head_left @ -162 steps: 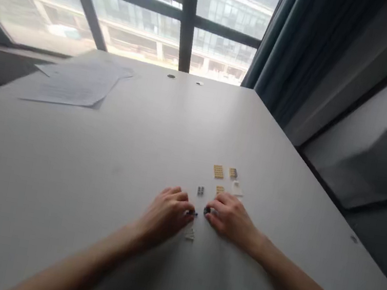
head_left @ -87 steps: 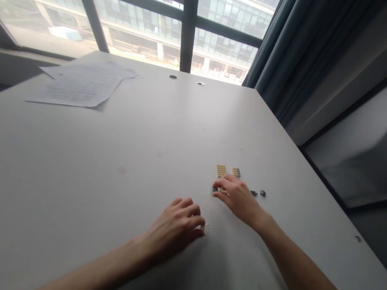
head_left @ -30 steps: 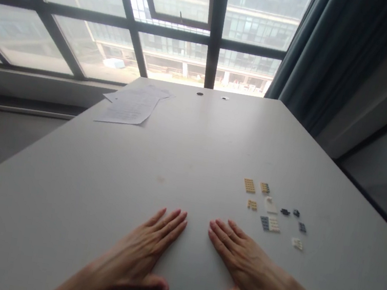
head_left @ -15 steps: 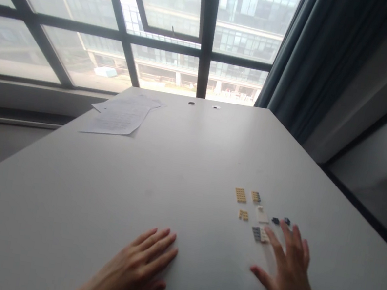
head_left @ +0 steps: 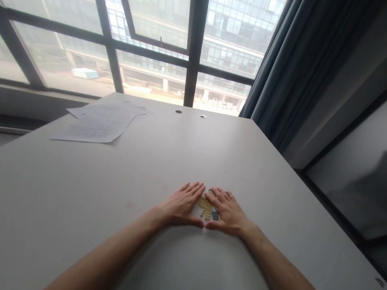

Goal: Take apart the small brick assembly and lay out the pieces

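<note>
Both of my hands lie on the white table (head_left: 161, 159), their thumb tips close together. Between them sit small studded pieces: a yellow one (head_left: 205, 203) beside the left fingers, smaller yellow bits (head_left: 207, 215) below it, and a dark grey piece (head_left: 215, 216) by the right palm. My left hand (head_left: 183, 206) is flat with its fingers stretched forward along the left of the pieces. My right hand (head_left: 229, 213) is spread on their right side and partly covers some of them.
Printed papers (head_left: 97, 121) lie at the table's far left. Two round holes (head_left: 178, 112) are near the far edge, before the window. A dark curtain (head_left: 284, 66) hangs at the right. A small dark mark (head_left: 379, 282) shows near the right edge.
My hands have moved forward and toward each other, around the pieces. The pieces, spread apart earlier, are now bunched between the hands. The view has shifted slightly.
</note>
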`<action>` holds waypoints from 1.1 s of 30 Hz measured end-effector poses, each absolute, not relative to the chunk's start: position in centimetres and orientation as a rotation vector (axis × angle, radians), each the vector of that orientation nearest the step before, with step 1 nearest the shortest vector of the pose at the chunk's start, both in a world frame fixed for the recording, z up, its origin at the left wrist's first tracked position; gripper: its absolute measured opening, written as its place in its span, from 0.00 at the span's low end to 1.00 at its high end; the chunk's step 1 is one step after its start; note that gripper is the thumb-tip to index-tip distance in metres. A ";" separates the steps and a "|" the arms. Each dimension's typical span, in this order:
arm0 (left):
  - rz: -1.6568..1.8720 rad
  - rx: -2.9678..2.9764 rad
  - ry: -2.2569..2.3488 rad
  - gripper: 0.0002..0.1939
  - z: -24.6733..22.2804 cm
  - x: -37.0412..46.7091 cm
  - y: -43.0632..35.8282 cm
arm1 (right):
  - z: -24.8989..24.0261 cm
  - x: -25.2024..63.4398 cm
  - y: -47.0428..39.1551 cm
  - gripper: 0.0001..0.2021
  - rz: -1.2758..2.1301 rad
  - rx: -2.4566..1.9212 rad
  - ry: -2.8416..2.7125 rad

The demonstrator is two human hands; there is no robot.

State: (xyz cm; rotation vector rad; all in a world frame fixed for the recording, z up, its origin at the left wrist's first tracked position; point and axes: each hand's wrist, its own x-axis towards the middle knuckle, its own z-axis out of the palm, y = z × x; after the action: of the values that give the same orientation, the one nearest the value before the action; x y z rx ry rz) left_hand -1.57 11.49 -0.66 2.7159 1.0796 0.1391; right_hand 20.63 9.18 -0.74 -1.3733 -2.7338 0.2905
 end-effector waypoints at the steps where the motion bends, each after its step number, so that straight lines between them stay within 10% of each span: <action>1: 0.120 2.720 1.105 0.58 -0.7 -2.9 11.2 | -0.6 19.6 9.5 0.45 0.326 -1.276 -2.776; 8: 0.159 2.742 1.447 0.39 -1.5 -12.2 2.6 | -0.8 10.2 7.5 0.21 0.382 -0.709 -2.718; 16: 0.235 2.660 1.593 0.47 -1.9 -12.1 -3.3 | -1.0 11.1 4.7 0.45 0.376 -0.990 -2.735; 33: 0.316 2.601 1.449 0.43 0.1 -8.9 3.3 | -2.6 13.0 3.8 0.35 0.139 -1.342 -2.663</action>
State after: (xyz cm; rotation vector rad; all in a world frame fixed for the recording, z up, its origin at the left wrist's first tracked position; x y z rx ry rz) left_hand -8.90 3.28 0.07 2.6010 1.4488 0.3161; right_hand 13.00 3.80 -2.59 -1.3422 -2.6632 0.1395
